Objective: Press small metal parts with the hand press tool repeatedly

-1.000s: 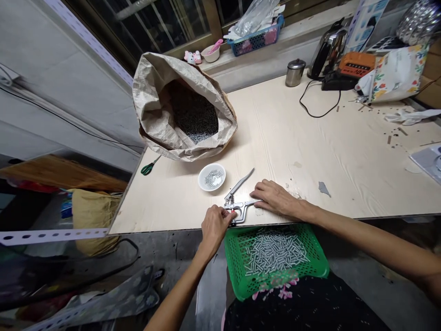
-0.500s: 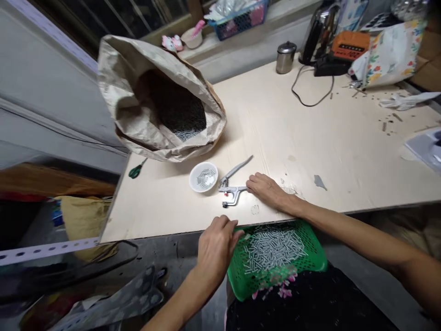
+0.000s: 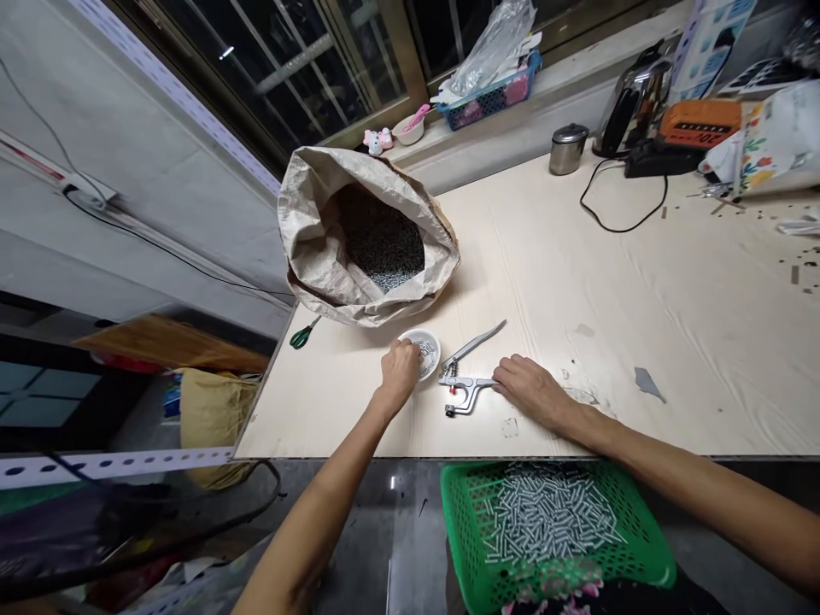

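My left hand (image 3: 399,372) reaches into a small white bowl (image 3: 428,351) of little metal pieces, with its fingers curled over the bowl's near rim. What the fingers hold is hidden. My right hand (image 3: 529,389) rests on the table and grips the lower handle of metal hand-press pliers (image 3: 465,376), whose upper handle stands raised. A green basket (image 3: 557,528) full of small silver tubes sits on my lap below the table edge.
A big paper sack (image 3: 359,235) of dark metal parts stands behind the bowl. Green scissors (image 3: 303,335) lie at its left. A kettle (image 3: 633,96), a steel cup (image 3: 567,149), a black cord (image 3: 615,213) and an orange device (image 3: 697,122) are at the far right.
My left hand went from the pliers' head down to the green basket, then up to the white bowl. My right hand stayed on the pliers' handle. The camera tilted.
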Motion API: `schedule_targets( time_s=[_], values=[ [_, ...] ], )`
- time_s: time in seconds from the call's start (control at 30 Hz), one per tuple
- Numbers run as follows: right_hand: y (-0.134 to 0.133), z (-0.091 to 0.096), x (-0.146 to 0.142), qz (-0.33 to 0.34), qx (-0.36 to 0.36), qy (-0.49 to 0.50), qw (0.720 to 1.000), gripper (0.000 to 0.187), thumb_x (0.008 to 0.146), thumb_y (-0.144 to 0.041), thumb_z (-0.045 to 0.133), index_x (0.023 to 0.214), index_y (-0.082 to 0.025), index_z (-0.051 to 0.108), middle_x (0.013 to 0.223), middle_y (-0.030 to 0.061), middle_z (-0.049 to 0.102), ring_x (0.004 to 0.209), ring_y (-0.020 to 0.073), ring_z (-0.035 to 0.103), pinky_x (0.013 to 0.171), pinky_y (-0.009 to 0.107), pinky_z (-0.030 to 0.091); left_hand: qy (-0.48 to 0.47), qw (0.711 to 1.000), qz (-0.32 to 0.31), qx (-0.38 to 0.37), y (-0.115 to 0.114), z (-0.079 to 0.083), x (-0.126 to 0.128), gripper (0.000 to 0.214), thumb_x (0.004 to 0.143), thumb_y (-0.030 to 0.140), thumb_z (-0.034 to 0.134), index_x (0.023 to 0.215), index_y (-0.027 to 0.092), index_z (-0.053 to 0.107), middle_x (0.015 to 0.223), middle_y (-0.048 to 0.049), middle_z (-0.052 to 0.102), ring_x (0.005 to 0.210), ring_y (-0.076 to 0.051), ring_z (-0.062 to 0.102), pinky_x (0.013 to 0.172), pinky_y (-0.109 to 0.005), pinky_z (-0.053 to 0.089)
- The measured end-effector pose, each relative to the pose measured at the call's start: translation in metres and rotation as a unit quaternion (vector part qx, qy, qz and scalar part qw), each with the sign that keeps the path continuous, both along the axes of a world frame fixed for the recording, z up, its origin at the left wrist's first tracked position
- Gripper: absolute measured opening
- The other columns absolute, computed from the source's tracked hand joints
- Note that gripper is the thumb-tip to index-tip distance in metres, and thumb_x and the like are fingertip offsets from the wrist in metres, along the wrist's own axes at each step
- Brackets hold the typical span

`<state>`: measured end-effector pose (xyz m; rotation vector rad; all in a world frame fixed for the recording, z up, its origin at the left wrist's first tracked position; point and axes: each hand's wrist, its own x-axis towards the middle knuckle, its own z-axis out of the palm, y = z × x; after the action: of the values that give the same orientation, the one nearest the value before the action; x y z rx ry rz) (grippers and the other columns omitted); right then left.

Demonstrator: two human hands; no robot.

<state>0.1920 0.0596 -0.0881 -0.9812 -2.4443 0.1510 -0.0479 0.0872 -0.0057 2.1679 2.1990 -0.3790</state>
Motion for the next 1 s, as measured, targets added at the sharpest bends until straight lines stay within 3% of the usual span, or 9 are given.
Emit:
schedule_targets(
  time_s=[0.13,0.2,0.27,0.4,0.53,0.63,0.77,1.0],
  values=[
    [0.001,0.002,0.000,0.004,-0.004,0.003,1.000,0.015,0.092,-0.018,0.049,0.078,-0.019,0.054,0.079,0.0036,0.058,0.075,0.0183,0.048,0.065,0.031,0.033,-0.065,0.997,0.014,0.030,-0.002,0.011,0.001,0.021,0.082,0.013,0.050,0.080,0.013,0.071,0.094,-0.0140,0.069,0.094,-0.025,0.060,0.072,-0.029,0.046],
    [0.001,0.004,0.000,0.008,0.003,-0.003,1.000,0.017,0.092,-0.017,0.048,0.077,-0.019,0.055,0.078,0.0035,0.057,0.074,0.0183,0.047,0.064,0.032,0.032,-0.170,0.982,0.028,0.073,-0.014,0.017,0.003,0.018,0.082,0.019,0.053,0.081,0.015,0.071,0.091,-0.0104,0.070,0.087,-0.022,0.062,0.074,-0.029,0.046],
    [0.000,0.008,0.002,0.020,0.029,-0.018,0.999,0.021,0.094,-0.015,0.044,0.076,-0.019,0.055,0.076,0.0033,0.057,0.072,0.0183,0.045,0.064,0.033,0.031,-0.300,0.947,0.065,0.093,-0.034,0.019,0.008,0.018,0.082,0.028,0.057,0.081,0.016,0.071,0.085,-0.0059,0.072,0.078,-0.018,0.063,0.073,-0.027,0.047],
    [-0.007,0.017,0.006,0.050,0.071,-0.040,0.995,0.029,0.097,-0.011,0.035,0.080,-0.019,0.057,0.076,0.0033,0.058,0.072,0.0181,0.043,0.067,0.035,0.029,-0.453,0.866,0.184,0.101,-0.086,0.003,0.019,0.027,0.077,0.040,0.062,0.084,0.016,0.072,0.080,-0.0040,0.073,0.072,-0.017,0.064,0.068,-0.026,0.049],
    [-0.016,0.021,0.008,0.065,0.076,-0.026,0.995,0.029,0.097,-0.011,0.035,0.086,-0.022,0.059,0.078,0.0026,0.058,0.074,0.0181,0.043,0.070,0.036,0.028,-0.498,0.828,0.208,0.151,-0.115,-0.024,0.024,0.026,0.076,0.040,0.064,0.083,0.017,0.073,0.084,-0.0051,0.073,0.079,-0.018,0.065,0.076,-0.028,0.050],
    [-0.018,0.023,0.007,0.064,0.088,-0.024,0.994,0.028,0.096,-0.010,0.037,0.085,-0.022,0.060,0.075,0.0022,0.058,0.074,0.0178,0.043,0.071,0.036,0.027,-0.515,0.816,0.203,0.167,-0.117,-0.037,0.024,0.024,0.076,0.040,0.065,0.082,0.018,0.073,0.085,-0.0052,0.072,0.083,-0.018,0.065,0.080,-0.030,0.050],
    [-0.019,0.024,0.008,0.054,0.124,-0.033,0.990,0.028,0.096,-0.010,0.038,0.083,-0.020,0.060,0.073,0.0024,0.058,0.072,0.0178,0.042,0.071,0.036,0.026,-0.526,0.809,0.212,0.154,-0.113,-0.042,0.026,0.024,0.076,0.039,0.065,0.082,0.017,0.073,0.085,-0.0054,0.072,0.081,-0.018,0.065,0.079,-0.029,0.051],
    [-0.017,0.022,0.008,0.043,0.089,-0.025,0.995,0.029,0.096,-0.010,0.037,0.080,-0.020,0.058,0.072,0.0021,0.056,0.072,0.0181,0.041,0.072,0.036,0.025,-0.477,0.847,0.210,0.101,-0.105,-0.037,0.029,0.027,0.075,0.041,0.062,0.079,0.016,0.073,0.081,-0.0055,0.074,0.077,-0.018,0.066,0.073,-0.028,0.049]
  ],
)
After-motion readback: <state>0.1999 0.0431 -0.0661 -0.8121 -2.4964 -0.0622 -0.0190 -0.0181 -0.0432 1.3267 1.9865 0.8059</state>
